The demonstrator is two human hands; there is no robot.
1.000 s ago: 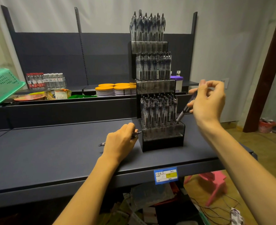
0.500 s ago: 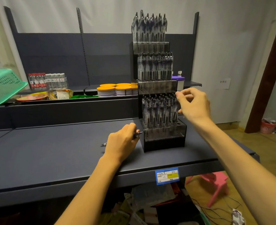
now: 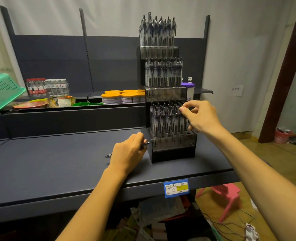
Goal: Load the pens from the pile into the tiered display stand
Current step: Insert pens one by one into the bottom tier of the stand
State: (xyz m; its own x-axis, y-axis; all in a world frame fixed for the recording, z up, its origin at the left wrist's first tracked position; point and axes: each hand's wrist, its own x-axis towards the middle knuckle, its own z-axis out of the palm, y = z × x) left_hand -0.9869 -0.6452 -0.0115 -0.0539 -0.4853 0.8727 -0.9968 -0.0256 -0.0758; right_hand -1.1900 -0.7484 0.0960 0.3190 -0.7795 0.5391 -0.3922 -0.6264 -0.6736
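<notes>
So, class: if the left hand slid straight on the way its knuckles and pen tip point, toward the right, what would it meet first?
Most likely the display stand: the left hand grips a pen whose tip points at the stand's black base and looks almost touching it, though depth is hard to judge.

A tiered display stand [image 3: 166, 94] full of upright pens stands on the dark shelf [image 3: 56, 164]. The right hand [image 3: 202, 117] pinches the top of a pen [image 3: 181, 117] in the lowest tier. The left hand [image 3: 128, 153] rests on the shelf, gripping another pen [image 3: 144, 144] lying flat beside the stand's base.
</notes>
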